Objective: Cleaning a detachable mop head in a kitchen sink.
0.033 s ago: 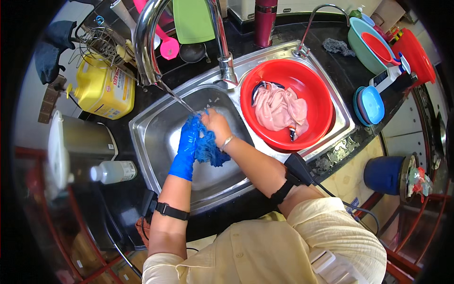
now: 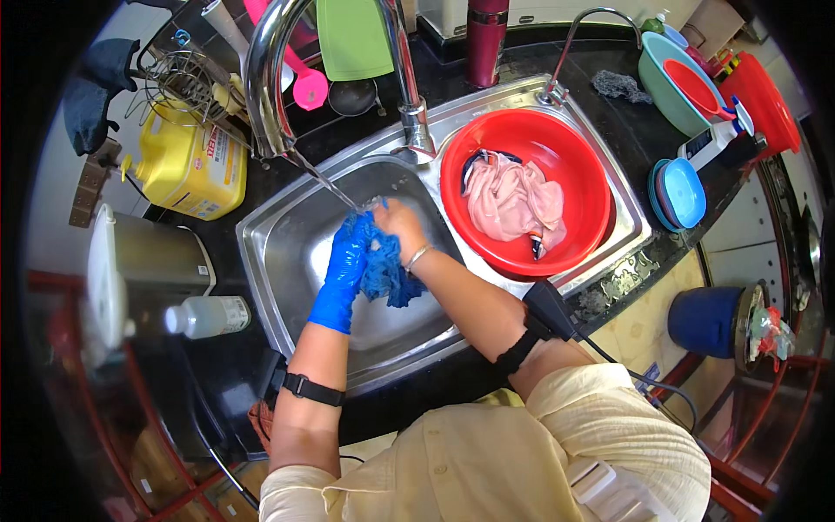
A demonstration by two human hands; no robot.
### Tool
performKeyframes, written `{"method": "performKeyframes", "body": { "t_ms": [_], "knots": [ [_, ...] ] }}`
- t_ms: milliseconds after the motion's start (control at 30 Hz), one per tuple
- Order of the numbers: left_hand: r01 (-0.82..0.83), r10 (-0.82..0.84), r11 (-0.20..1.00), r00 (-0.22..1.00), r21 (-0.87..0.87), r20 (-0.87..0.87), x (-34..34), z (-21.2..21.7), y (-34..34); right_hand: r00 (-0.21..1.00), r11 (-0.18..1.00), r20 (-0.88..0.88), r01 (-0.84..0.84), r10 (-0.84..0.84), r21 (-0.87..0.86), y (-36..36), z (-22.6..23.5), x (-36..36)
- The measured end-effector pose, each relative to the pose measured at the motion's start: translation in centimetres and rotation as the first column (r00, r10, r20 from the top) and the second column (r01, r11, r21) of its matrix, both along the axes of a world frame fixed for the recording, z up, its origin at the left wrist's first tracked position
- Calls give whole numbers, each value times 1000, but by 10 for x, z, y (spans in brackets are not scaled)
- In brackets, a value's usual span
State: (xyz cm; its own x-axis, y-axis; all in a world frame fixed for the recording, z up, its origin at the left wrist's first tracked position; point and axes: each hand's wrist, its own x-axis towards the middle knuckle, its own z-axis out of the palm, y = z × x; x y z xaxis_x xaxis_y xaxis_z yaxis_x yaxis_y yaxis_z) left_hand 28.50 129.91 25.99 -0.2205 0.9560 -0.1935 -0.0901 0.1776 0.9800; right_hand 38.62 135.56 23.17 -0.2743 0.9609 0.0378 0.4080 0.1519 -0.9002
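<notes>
Over the left basin of the steel sink (image 2: pixel 287 287), a wet, bunched blue cloth (image 2: pixel 383 271) hangs between my hands. My left hand (image 2: pixel 350 252), in a shiny blue rubber glove, is closed on it from the left. On the other side my bare right hand (image 2: pixel 400 228) is wrapped round its upper part, a bracelet at the wrist. Water from the tall curved faucet (image 2: pixel 261 96) runs onto the cloth and fingers. Some of my fingertips are hidden by folds and blur. To the right, a red basin (image 2: pixel 587 187) holds a wet pink garment (image 2: pixel 504 204) with dark trim.
A yellow pump jug (image 2: pixel 187 165), a clear bottle (image 2: pixel 213 316) and a steel bin (image 2: pixel 161 261) stand left. A small thin faucet (image 2: pixel 570 56) rises behind the red basin. Blue bowls (image 2: pixel 683 193) and a spray bottle (image 2: pixel 713 143) sit at the right edge.
My right hand has shifted slightly right and is a little blurred. The blue cloth's folds have changed shape slightly between my hands.
</notes>
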Motion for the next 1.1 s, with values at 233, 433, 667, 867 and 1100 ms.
{"method": "performKeyframes", "body": {
  "t_ms": [233,433,667,867,1100],
  "knots": [
    [-125,116,992,964,25,241,-17,-21,15,781,866,-623,-285,-38,-411,-10,15,0],
    [13,-21,1000,829,18,559,-13,-27,6,995,998,-93,40,-44,-40,-36,45,-12],
    [14,-7,994,998,-104,60,-6,23,-18,993,975,111,-19,44,-223,-2,30,-10],
    [119,-99,987,980,-108,175,-20,62,-37,941,965,-318,-185,118,-188,12,2,8],
    [-100,89,995,875,-4,475,-50,81,-62,855,286,-451,-379,-256,-880,-27,35,20]
  ]
}}
